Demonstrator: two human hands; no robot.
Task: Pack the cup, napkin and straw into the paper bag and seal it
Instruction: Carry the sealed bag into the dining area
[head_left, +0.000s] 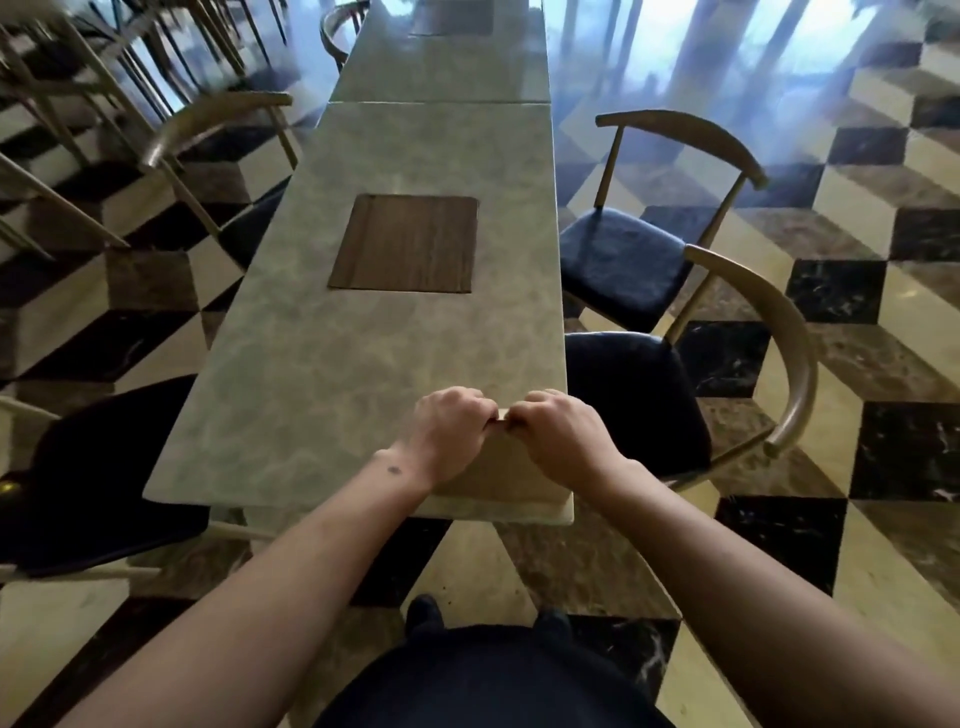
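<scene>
Brown paper bag (498, 467) stands on the table (311, 364), top pinched by left hand (447, 434) and right hand (563, 434).

One paper bag (501, 465) stands under two hands: the left hand (451, 434) and the right hand (561, 434). Two marble tables (311, 364) (441, 67) show, with one wooden inlay (405, 243).

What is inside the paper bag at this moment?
Nothing inside shows. Left hand and right hand pinch the paper bag shut along its top edge, hiding any contents.
</scene>
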